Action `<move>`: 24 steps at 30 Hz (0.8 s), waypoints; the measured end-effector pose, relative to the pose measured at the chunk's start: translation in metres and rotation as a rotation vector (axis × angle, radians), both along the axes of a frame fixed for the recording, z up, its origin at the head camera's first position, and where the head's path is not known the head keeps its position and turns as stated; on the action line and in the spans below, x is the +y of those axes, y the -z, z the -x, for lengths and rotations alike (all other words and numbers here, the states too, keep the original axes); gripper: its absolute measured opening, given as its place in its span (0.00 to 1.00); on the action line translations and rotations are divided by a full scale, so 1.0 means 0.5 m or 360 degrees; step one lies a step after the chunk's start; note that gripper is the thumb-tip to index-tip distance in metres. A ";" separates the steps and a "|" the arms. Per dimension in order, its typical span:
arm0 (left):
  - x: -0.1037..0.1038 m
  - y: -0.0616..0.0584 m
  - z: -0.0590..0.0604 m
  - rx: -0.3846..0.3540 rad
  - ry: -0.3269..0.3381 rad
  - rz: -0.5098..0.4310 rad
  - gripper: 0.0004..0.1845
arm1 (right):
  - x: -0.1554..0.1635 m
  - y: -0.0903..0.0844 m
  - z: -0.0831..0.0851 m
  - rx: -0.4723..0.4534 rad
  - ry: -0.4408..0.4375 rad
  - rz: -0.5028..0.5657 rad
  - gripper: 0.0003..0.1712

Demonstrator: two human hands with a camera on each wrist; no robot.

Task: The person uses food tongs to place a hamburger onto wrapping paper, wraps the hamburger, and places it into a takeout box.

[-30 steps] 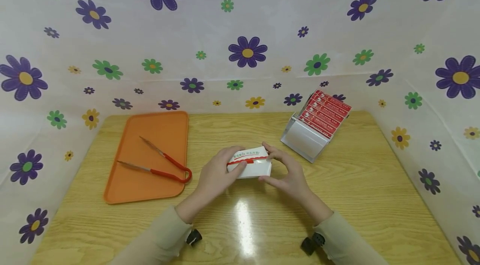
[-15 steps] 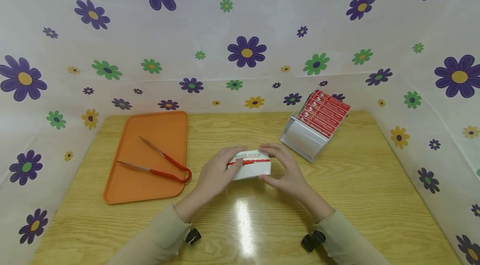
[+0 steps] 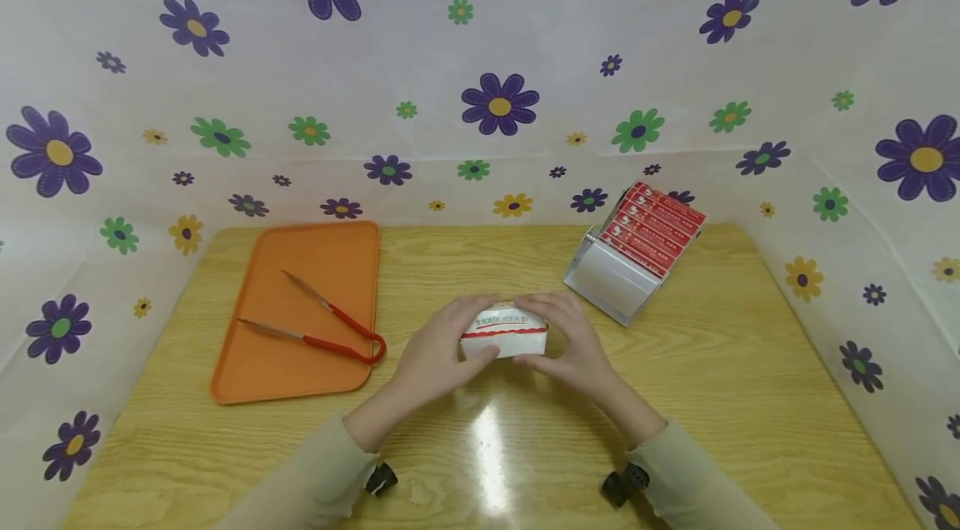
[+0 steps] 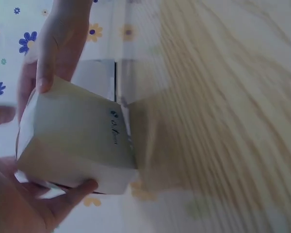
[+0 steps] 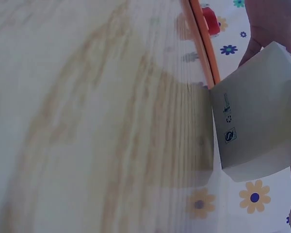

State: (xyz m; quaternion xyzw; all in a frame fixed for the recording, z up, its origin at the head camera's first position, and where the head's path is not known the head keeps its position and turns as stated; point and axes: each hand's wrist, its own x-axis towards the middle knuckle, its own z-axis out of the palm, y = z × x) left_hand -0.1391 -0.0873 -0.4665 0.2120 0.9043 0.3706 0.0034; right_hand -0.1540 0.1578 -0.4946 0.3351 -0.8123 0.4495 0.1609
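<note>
Both your hands clamp the white box mid-table, toward the near edge.
Left hand and right hand curl round opposite ends, steadying it; tongs lie on the orange tray at the left edge, dispenser by the far right corner.

The person wore a long-sleeved top in a pale beige, its left sleeve and right sleeve reaching the wrists. Both hands were bare, the left hand and the right hand. A small black camera mount sat under the left wrist and another black mount under the right.
</note>
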 end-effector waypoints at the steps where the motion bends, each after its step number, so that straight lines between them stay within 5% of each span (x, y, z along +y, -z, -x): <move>1: -0.003 0.004 0.001 0.0011 0.0018 -0.0002 0.37 | 0.000 0.000 0.000 0.0008 0.0012 -0.0014 0.44; 9: -0.018 0.031 0.029 0.0079 0.0129 0.0031 0.37 | -0.013 0.002 0.009 0.0126 0.0148 -0.0320 0.38; 17: -0.029 0.054 0.047 0.0423 0.0292 0.0274 0.34 | -0.026 0.017 0.006 0.0112 0.0200 -0.0504 0.29; 24: -0.047 0.062 0.037 0.0560 0.0424 0.0497 0.33 | -0.020 0.028 -0.002 0.0155 0.0163 -0.0538 0.30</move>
